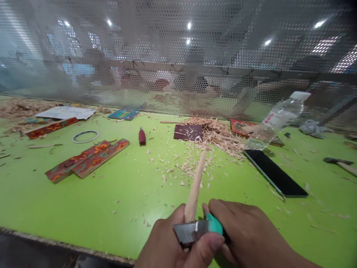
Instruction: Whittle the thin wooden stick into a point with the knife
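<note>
My left hand point(167, 240) is closed around the lower end of a pale wooden stick point(195, 186), which points away from me and narrows toward its far tip. In my right hand point(248, 227) is a utility knife point(214, 224) with a teal handle. Its wide metal blade point(189, 231) lies across the near part of the stick. My left thumb rests against the knife by the handle. The fingers under the stick are hidden.
Wood shavings point(223, 139) lie beyond the stick, near dark brown sandpaper point(187, 132). A phone point(275, 173), a tilted plastic bottle point(279, 119) and a hammer point(340, 162) are right. Left are painted wood strips point(89, 158), a tape roll point(85, 136) and a red-handled tool point(142, 137). Perforated metal point(156, 48) stands behind.
</note>
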The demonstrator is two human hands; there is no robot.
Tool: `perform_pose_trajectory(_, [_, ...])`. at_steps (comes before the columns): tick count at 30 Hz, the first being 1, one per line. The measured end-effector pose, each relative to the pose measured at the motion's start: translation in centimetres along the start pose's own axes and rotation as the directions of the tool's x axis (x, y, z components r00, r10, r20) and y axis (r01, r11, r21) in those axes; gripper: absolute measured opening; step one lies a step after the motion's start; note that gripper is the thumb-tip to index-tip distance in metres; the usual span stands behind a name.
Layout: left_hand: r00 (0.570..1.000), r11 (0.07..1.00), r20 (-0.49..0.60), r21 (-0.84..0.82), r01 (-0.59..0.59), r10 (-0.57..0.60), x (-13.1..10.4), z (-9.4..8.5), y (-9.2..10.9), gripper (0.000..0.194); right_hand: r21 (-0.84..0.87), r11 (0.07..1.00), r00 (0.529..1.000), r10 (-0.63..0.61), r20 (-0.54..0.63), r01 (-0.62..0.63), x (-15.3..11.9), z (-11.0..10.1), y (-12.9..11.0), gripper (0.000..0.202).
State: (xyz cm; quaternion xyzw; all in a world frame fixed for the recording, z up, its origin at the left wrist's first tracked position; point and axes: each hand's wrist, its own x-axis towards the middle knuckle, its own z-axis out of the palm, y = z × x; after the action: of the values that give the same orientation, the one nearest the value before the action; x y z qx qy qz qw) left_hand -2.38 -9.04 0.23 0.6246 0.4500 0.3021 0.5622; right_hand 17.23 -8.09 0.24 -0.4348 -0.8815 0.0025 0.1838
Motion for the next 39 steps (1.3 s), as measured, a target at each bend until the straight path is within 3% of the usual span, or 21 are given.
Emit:
perform_pose_trajectory(3, [0.999,1.000,0.037,-0.010,-0.017,0.017,0.2,-0.3,-0.3,0.042,0.048,0.999,0.996,-0.004,0.085,0.000,0.2,-0.1,0.4,0.012])
perform_pose_trajectory(7, [0.995,0.997,0.082,-0.053,0.059,-0.054,0.3,-0.6,-0.1,0.055,0.168,0.983,0.972,0.033,0.234,-0.074,0.4,-0.2,0.8,0.026])
perform_pose_trajectory(20, [0.996,0.996,0.092,-0.088,0.013,-0.005,0.2,-0.5,0.4,0.050,0.137,0.982,0.957,0.089,0.278,-0.131,0.4,-0.6,0.7,0.031])
perform_pose_trajectory(25, [0.998,0.998,0.065,0.063,-0.004,0.000,0.3,0.0,-0.3,0.057,0.139,0.974,0.938,0.124,0.323,-0.177,0.5,-0.7,0.6,0.018])
perform_pose_trajectory(29, [0.997,0.972,0.029,0.226,0.065,-0.074,0.2,0.5,-0.3,0.056,0.202,0.944,0.886,0.152,0.437,-0.261,0.7,-1.5,0.5,0.009])
perform_pose_trajectory(34, [0.987,0.944,0.053,0.305,0.129,-0.152,0.3,0.7,0.5,0.060,0.214,0.904,0.788,0.183,0.588,-0.370,1.1,-3.0,0.1,0.014])
perform_pose_trajectory(39, [0.984,0.921,0.059,0.364,0.138,-0.170,0.5,0.8,1.0,0.060,0.282,0.849,0.758,0.193,0.623,-0.447,1.8,-3.9,-0.3,0.024])
